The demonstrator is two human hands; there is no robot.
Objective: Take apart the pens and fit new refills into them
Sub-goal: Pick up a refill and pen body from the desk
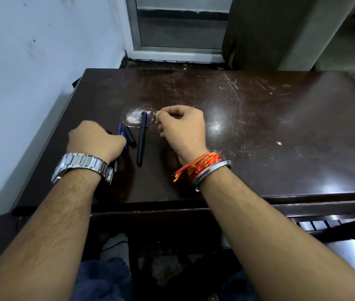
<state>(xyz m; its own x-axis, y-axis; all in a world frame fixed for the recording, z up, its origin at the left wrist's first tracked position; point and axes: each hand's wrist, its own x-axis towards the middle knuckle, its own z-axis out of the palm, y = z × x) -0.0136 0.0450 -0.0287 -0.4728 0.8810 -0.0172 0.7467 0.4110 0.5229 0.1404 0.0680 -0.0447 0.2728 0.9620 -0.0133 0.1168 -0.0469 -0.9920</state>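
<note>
Though scratched, dark table [259, 137] beside wall [31, 61]

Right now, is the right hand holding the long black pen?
No, the black pen lies free on the table beside the right hand.

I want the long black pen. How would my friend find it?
Start at the dark brown table and look between the left hand and the right hand. The black pen lies there alone, its far end by a pale worn patch. Unlike the blue and black pens bunched under the left hand, no hand touches it.
</note>
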